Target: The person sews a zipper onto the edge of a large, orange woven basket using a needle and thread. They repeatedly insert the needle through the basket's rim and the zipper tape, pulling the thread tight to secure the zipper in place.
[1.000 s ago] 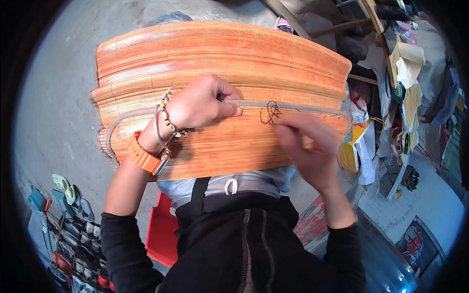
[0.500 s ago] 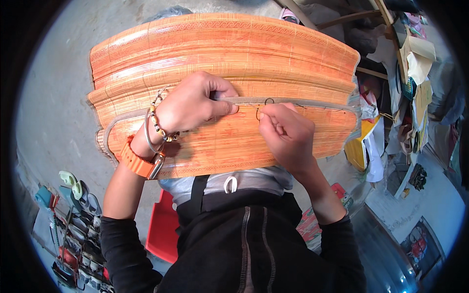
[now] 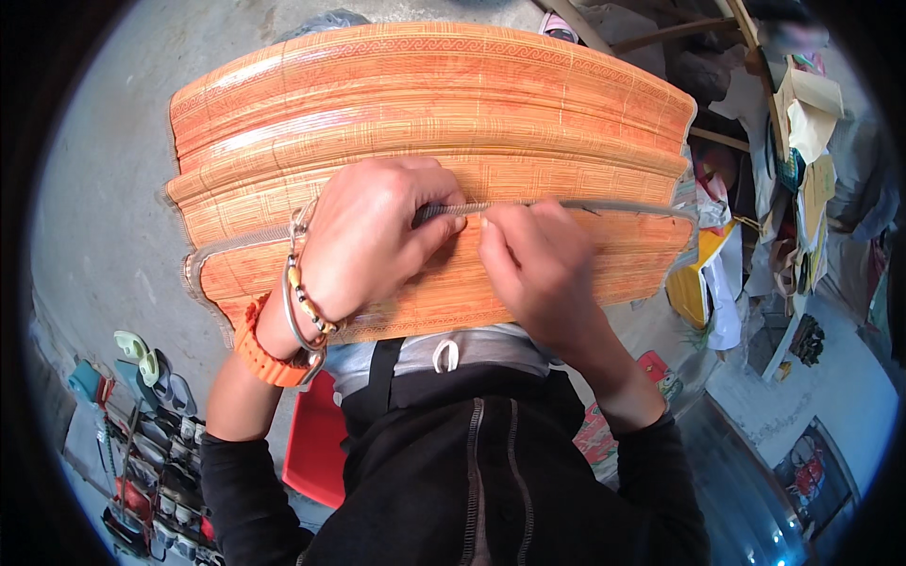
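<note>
A glossy orange mat [image 3: 444, 127], finely slatted with reddish bands and a patterned border, lies in folds across the person's lap. Grey edging [image 3: 628, 207] trims it. The left hand [image 3: 377, 236] pinches this edging; the right hand [image 3: 540, 259] is curled beside it, its grip unclear. Below is a red chair [image 3: 316, 443].

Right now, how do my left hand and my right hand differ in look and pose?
Your left hand has an orange watch band and a beaded bracelet at its wrist; your right hand has a bare wrist. The left hand's thumb points rightward; the right hand's points mostly away from your body. Both hands are at the grey edging of the orange mat.
</note>
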A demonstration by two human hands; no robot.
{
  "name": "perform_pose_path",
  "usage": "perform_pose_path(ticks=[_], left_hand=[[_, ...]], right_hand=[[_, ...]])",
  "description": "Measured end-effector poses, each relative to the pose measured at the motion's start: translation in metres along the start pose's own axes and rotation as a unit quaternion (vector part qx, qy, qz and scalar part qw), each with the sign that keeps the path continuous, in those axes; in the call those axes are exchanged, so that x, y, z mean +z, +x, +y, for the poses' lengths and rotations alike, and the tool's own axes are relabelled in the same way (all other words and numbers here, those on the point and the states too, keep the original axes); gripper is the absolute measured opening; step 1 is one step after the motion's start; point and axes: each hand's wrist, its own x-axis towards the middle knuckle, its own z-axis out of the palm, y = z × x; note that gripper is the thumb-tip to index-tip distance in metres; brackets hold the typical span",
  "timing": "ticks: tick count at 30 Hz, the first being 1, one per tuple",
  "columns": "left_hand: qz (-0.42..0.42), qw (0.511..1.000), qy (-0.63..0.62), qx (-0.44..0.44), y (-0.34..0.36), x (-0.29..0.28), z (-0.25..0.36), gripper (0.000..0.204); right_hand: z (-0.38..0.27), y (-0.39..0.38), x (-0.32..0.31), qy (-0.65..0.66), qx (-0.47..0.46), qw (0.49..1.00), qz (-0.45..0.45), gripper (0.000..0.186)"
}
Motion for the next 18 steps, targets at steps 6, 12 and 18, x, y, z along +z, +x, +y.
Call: perform_pose_path(ticks=[6,12,18], left_hand=[[0.0,1.0,-0.004,0.005,-0.012,-0.001,0.004,0.011],[-0.001,1.0,0.014,0.017,-0.011,-0.005,0.006,0.012],[-0.002,1.0,0.018,0.016,-0.017,-0.003,0.005,0.012]], right_hand=[[-0.005,-0.002,-0.032,0.014,0.007,0.997,-0.079,0.01],[-0.005,-0.004,-0.023,-0.041,-0.003,0.994,-0.1,0.012],[-0.008,0.02,-0.06,0.056,0.08,0.988,-0.121,0.009]])
